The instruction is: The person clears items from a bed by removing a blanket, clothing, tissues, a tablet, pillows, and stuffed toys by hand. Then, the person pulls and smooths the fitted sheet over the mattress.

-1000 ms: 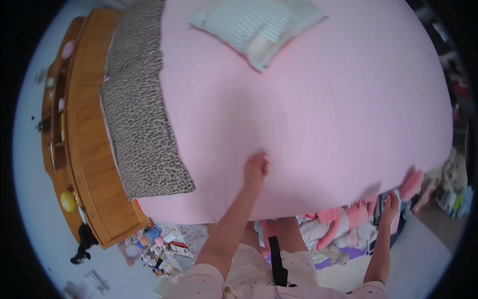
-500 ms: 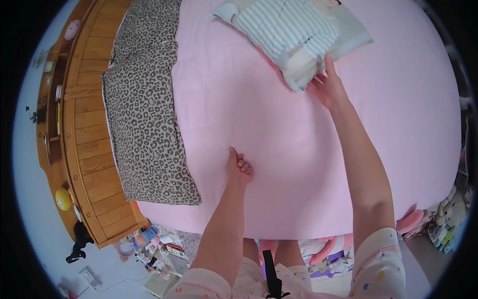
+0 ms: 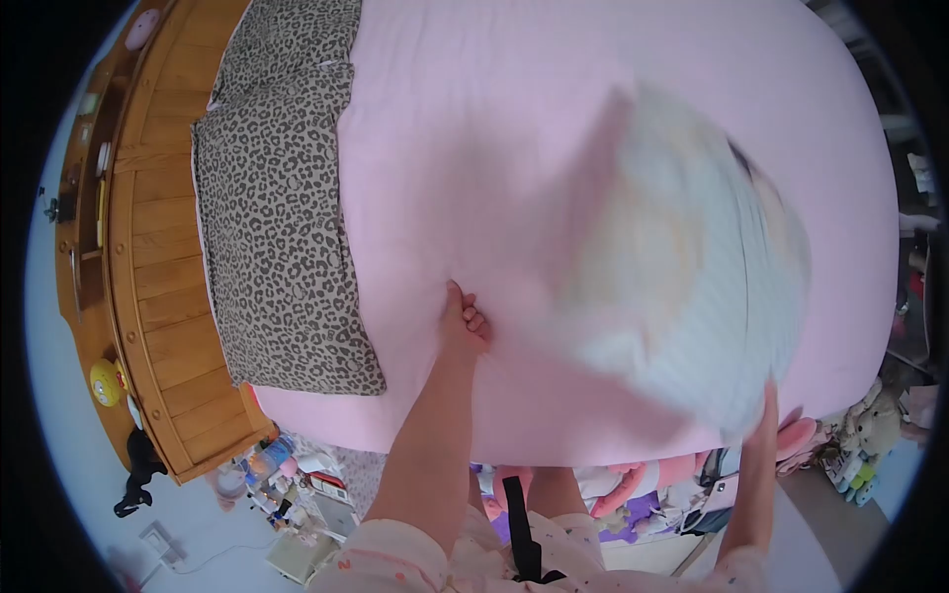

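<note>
A pale cushion (image 3: 682,277) with light stripes and a printed picture is smeared by motion above the pink bed sheet (image 3: 494,128). My right hand (image 3: 767,400) is at its lower right corner, gripping it; most of the fingers are hidden or blurred. My left hand (image 3: 467,318) rests as a loose fist on the sheet, thumb pointing away from me, with nothing visible in it. Left of that fist lies a leopard-print pillow (image 3: 282,247), flat and apart from both hands.
A wooden headboard (image 3: 163,267) with shelves borders the bed on the left. Small bottles and other items crowd a bedside surface (image 3: 297,494) at lower left. Soft toys (image 3: 870,425) sit beyond the bed's right corner, and more plush things lie along the near edge.
My right hand has taken hold of the cushion and pulled it from the far side toward me and to the right, turning it. My left fist stays on the sheet.
</note>
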`<state>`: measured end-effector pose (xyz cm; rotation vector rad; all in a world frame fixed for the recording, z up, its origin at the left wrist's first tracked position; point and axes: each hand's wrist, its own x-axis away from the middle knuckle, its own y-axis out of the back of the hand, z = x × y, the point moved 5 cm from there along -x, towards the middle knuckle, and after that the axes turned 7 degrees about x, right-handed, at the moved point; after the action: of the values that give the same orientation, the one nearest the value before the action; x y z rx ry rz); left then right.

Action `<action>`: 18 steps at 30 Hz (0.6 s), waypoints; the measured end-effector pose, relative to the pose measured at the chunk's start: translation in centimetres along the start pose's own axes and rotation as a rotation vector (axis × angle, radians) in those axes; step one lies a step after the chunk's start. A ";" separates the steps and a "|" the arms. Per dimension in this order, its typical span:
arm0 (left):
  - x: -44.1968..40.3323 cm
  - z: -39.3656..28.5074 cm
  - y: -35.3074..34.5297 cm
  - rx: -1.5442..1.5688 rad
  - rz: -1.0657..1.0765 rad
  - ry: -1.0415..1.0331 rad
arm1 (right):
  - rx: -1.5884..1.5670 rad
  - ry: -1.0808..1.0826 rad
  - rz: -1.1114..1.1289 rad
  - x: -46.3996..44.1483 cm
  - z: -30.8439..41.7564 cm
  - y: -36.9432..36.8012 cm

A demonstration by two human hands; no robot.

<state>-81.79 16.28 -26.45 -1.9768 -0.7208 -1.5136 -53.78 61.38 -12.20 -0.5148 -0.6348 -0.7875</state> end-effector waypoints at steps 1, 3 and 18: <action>-0.2 0.0 0.3 0.003 -0.002 0.011 | 0.160 0.033 0.026 5.4 -1.7 7.3; -1.0 0.4 0.3 0.034 0.091 0.025 | 0.824 0.049 -0.148 18.8 -6.4 27.6; 4.6 -1.1 9.7 -0.165 0.414 0.043 | 0.580 -0.340 -0.802 41.7 -16.8 24.5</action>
<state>-74.75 9.04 -22.71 -2.0471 -0.1535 -1.3890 -6.80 45.40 0.19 0.1775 -1.3735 -1.2092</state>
